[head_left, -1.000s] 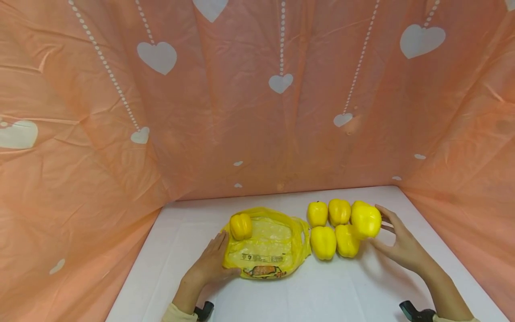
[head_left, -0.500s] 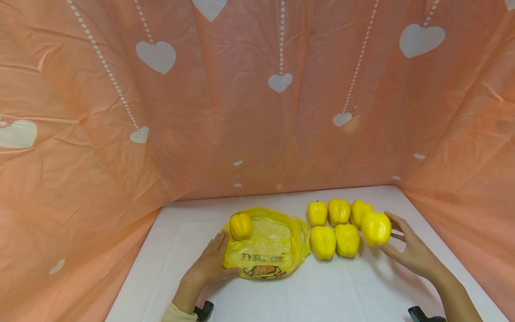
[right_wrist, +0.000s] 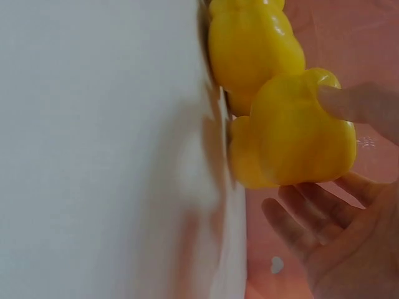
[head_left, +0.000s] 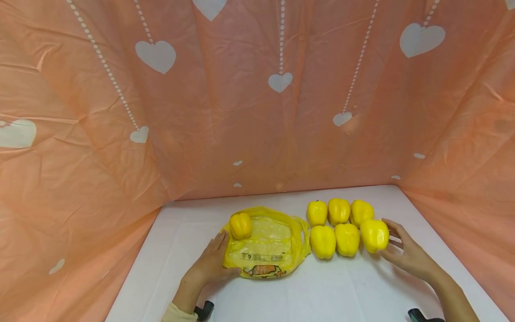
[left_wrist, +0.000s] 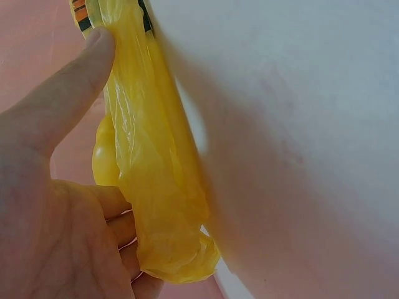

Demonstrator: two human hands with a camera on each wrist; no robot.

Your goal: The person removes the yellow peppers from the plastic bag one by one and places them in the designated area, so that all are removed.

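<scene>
A yellow bell pepper is held in my right hand, between thumb and fingers. In the right wrist view the thumb presses on the held pepper near its top, and the fingers are at its far side. My left hand rests against the left side of a yellow plastic bag, its fingers fairly straight and the thumb at the front edge. In the left wrist view the bag's wrinkled side lies between the spread thumb and fingers. One bell pepper sits at the bag's back left.
Several yellow bell peppers stand in two rows right of the bag, on a white table. The held pepper is at the right end of the front row. A pink curtain with hearts surrounds the table's back and sides.
The pepper in my right hand has moved right and toward me, from over the back row to the front row's end. My left hand and the bag have stayed put.
</scene>
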